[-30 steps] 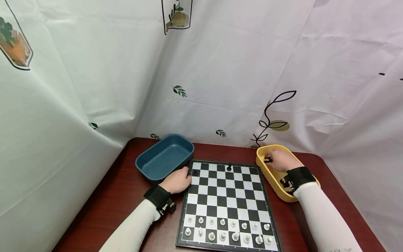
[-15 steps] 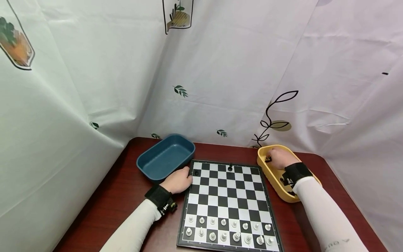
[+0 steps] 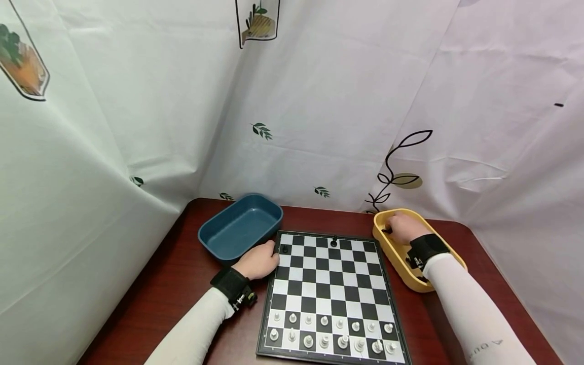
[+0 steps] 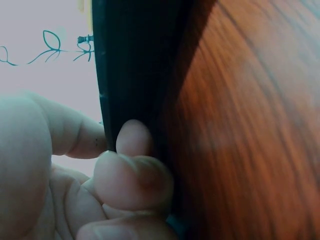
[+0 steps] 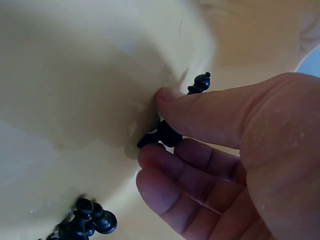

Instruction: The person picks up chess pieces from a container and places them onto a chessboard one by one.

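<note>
A blue tray (image 3: 239, 226) sits just beyond the left hand (image 3: 259, 261) on the dark wood counter (image 3: 173, 284); that hand's curled fingers (image 4: 131, 172) grip the near-left edge of the chessboard (image 3: 329, 294), steadying it; white pieces (image 3: 330, 334) stand in two full rows on the side nearer the person, while only two black pieces (image 3: 333, 241) stand on the far rank (one of them just beside the left hand); to the right, the right hand (image 3: 403, 228) reaches into the yellow tray (image 3: 398, 256), thumb and fingers (image 5: 200, 112) pinching a black chess piece (image 5: 162, 134) against the tray floor, with more black pieces lying nearer the wrist; the step in hand looks like picking a black piece for the board; the next move would call for lifting it clear of the tray and carrying it left to a far-rank square.
</note>
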The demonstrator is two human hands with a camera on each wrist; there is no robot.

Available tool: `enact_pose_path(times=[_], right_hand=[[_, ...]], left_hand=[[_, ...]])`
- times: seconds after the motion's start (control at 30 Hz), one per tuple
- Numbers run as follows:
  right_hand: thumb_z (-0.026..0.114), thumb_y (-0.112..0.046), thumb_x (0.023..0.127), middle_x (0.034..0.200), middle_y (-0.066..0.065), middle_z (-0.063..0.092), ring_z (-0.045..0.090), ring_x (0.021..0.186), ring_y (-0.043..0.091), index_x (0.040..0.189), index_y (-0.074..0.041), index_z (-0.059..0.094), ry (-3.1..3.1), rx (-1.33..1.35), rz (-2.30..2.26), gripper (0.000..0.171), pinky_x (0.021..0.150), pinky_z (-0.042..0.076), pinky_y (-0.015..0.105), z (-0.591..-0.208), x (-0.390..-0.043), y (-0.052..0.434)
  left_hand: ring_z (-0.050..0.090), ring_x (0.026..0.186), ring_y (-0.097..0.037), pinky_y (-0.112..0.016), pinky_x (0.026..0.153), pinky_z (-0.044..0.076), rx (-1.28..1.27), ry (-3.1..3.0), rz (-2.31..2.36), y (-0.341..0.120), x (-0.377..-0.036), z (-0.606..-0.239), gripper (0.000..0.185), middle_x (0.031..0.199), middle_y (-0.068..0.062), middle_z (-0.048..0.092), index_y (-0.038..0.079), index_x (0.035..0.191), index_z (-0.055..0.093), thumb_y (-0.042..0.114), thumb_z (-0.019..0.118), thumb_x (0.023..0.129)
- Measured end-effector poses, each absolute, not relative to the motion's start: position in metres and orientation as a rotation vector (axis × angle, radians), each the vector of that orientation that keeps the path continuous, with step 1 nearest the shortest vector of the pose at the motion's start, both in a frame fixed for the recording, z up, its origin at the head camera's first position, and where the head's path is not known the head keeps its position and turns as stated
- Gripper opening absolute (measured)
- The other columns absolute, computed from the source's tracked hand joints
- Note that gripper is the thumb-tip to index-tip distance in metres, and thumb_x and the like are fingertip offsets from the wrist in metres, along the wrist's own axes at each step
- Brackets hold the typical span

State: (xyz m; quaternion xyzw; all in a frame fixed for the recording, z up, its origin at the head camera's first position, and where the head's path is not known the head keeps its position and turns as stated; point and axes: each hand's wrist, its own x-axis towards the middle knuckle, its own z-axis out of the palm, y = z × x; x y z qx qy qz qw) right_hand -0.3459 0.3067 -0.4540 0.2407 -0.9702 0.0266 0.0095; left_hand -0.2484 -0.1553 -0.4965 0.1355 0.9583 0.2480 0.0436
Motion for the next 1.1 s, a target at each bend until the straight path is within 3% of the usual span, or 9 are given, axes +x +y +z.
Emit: enact_pose_path(times=[0.2,0.43,0.67,0.77,0.97,1.1], right_hand=[[0.079,-0.001,0.089,0.074,-0.001,0.049,0.048,0.068,0.018,0.076,-0.014,0.062,-3.039,0.75,0.086,0.025,0.068,0.044,0.036,-0.453,-0.344,0.308],[0.079,-0.008,0.091,0.07,0.0,0.048,0.047,0.064,0.019,0.072,-0.015,0.061,-3.032,0.699,0.098,0.028,0.065,0.039,0.036,-0.457,-0.349,0.313],[0.076,-0.007,0.092,0.082,0.005,0.063,0.056,0.072,0.023,0.089,-0.004,0.072,-3.06,0.63,0.192,0.005,0.071,0.047,0.043,-0.447,-0.344,0.311],[0.075,-0.004,0.09,0.087,0.007,0.069,0.059,0.076,0.024,0.097,-0.001,0.075,-3.044,0.622,0.236,0.007,0.075,0.05,0.045,-0.446,-0.341,0.311],[0.075,-0.003,0.092,0.083,0.006,0.067,0.058,0.074,0.023,0.093,-0.001,0.074,-2.997,0.592,0.348,0.003,0.074,0.048,0.044,-0.446,-0.335,0.312],[0.077,-0.007,0.095,0.079,0.003,0.061,0.055,0.072,0.022,0.088,-0.005,0.069,-2.997,0.545,0.402,0.011,0.072,0.045,0.042,-0.446,-0.333,0.314]], left_hand=[[0.072,0.103,-0.026,-0.049,0.095,0.057,0.419,2.923,0.755,-0.154,-0.249,-0.496,0.041,0.124,-0.021,0.074,-0.009,0.137,0.063,0.02,0.054,0.11],[0.072,0.103,-0.027,-0.049,0.095,0.057,0.424,2.92,0.766,-0.153,-0.25,-0.495,0.04,0.124,-0.021,0.074,-0.009,0.136,0.063,0.019,0.054,0.109],[0.071,0.1,-0.025,-0.048,0.094,0.057,0.42,2.92,0.768,-0.154,-0.25,-0.495,0.04,0.121,-0.02,0.074,-0.008,0.135,0.064,0.02,0.055,0.109],[0.07,0.099,-0.025,-0.048,0.094,0.057,0.416,2.914,0.772,-0.154,-0.249,-0.495,0.04,0.121,-0.02,0.074,-0.009,0.136,0.064,0.02,0.055,0.109],[0.071,0.1,-0.025,-0.048,0.095,0.057,0.422,2.913,0.771,-0.155,-0.249,-0.494,0.04,0.122,-0.02,0.074,-0.009,0.136,0.063,0.02,0.055,0.109],[0.071,0.1,-0.025,-0.049,0.095,0.057,0.419,2.917,0.774,-0.156,-0.249,-0.495,0.04,0.122,-0.02,0.074,-0.009,0.136,0.064,0.02,0.055,0.109]])
